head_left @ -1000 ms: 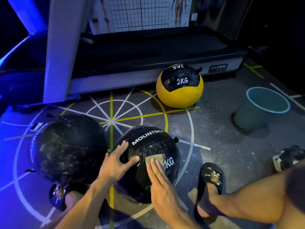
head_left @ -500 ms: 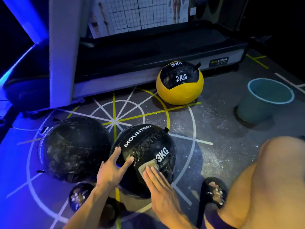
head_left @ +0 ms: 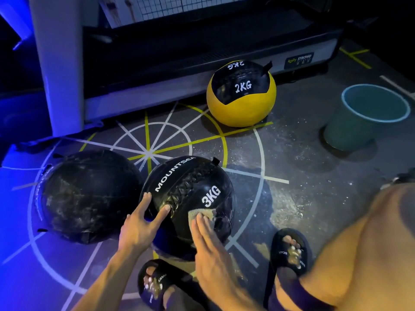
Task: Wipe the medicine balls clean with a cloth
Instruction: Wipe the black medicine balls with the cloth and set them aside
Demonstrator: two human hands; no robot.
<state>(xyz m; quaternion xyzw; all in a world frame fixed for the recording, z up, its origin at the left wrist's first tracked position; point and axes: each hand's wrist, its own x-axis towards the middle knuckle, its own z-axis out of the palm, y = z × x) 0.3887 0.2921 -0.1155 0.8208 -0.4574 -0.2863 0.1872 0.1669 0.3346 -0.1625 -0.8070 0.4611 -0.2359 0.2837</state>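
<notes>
the 3kg ball (head_left: 188,198) sits on the floor (head_left: 292,158) near the bottom of the view, just beside a larger dusty black ball (head_left: 87,196) on its left; the two look to be touching or nearly so. the left hand (head_left: 141,225) rests on the 3kg ball's near left side with fingers spread and straight, gripping nothing. the right hand (head_left: 211,250) lies flat with straight fingers pressing a tan cloth (head_left: 202,215) against the ball just under the "3kg" print; most of the cloth is hidden beneath the fingers. the 2kg ball (head_left: 241,95), yellow and black, stands well apart farther back, close against the low edge of a treadmill (head_left: 202,48). a teal bucket (head_left: 368,117) stands at the right, apart from all the balls, with open marked floor between it and the 3kg ball. two sandalled feet (head_left: 289,250) are planted near the 3kg ball's underside, and a bare knee (head_left: 363,248) fills the lower right corner, covering the floor there. the treadmill's upright post (head_left: 56,63) blocks the left rear. the far corners are too dark to read.
</notes>
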